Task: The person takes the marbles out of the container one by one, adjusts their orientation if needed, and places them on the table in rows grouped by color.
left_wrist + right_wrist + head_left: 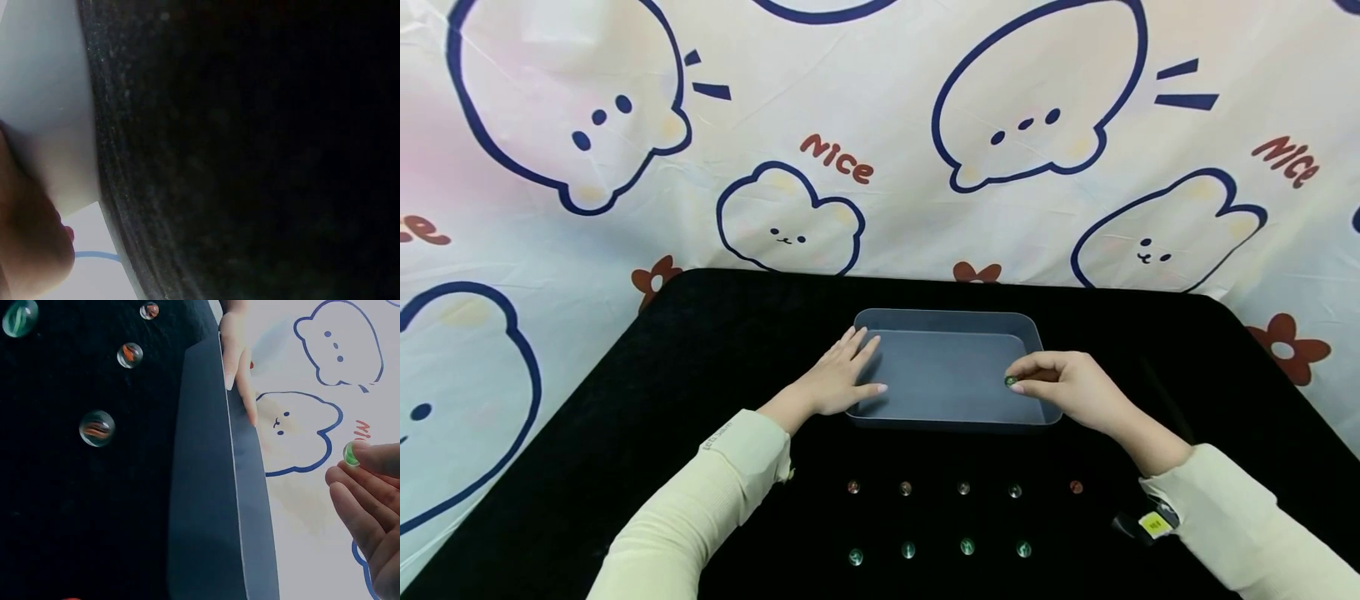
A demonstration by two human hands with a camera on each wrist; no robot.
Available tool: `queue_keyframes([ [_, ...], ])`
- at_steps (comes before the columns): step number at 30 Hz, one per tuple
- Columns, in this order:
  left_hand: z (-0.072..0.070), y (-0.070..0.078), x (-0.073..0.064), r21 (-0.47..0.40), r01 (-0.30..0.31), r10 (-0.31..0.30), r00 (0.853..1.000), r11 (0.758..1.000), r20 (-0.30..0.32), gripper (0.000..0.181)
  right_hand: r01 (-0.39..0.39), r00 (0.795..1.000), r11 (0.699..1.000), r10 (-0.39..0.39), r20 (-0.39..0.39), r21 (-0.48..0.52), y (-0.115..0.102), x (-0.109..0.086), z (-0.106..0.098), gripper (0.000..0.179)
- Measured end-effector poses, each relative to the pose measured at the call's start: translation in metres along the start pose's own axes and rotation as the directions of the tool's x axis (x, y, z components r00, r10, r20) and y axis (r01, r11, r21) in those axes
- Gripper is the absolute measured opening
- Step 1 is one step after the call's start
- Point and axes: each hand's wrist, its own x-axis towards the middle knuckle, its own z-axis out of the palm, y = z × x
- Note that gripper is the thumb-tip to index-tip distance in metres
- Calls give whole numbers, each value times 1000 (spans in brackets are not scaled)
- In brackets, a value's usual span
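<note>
A shallow grey tray (940, 375) lies on the black cloth. My left hand (837, 382) rests at its left end with the fingers spread over the rim. In the left wrist view, part of that hand (34, 244) shows beside the tray's pale wall (50, 81). My right hand (1075, 390) pinches a green glass marble (1011, 381) between thumb and fingertips over the right part of the tray. The right wrist view shows this marble (351, 454) clear with a green swirl, held above the rim.
In front of the tray, several marbles with orange-red swirls (906, 488) lie in a row. Nearer still is a row of several green marbles (967, 546). A black device with a yellow label (1154, 524) sits at the right cuff. A patterned curtain (895, 217) hangs behind the table.
</note>
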Motion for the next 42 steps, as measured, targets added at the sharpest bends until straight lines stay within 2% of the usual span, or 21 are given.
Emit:
queue_keyframes([
  [16, 1, 3, 1, -14, 28, -28, 1000, 999, 8, 77, 15, 999, 998, -17, 28, 65, 9, -33, 2, 18],
  [23, 0, 1, 0, -10, 15, -15, 1000, 1000, 4, 78, 85, 993, 986, -97, 73, 145, 17, -47, 2, 16],
  [28, -2, 2, -2, -33, -12, 12, 1000, 999, -4, 79, 143, 975, 953, -181, 127, 266, 25, -57, 1, 13],
  [31, -1, 2, -1, -14, 4, -4, 1000, 1000, -1, 79, 161, 959, 930, -226, 169, 331, 31, -62, 1, 13],
  [33, 0, 2, 0, -11, 17, -17, 1000, 1000, 2, 77, 170, 951, 926, -244, 191, 336, 34, -66, 0, 13],
  [38, -1, 2, 0, -17, 18, -18, 1000, 1000, 4, 77, 178, 937, 940, -252, 244, 290, 39, -76, 0, 13],
  [42, -2, 3, -1, -11, 11, -11, 1000, 1000, 3, 77, 154, 914, 925, -267, 305, 347, 44, -82, 0, 13],
])
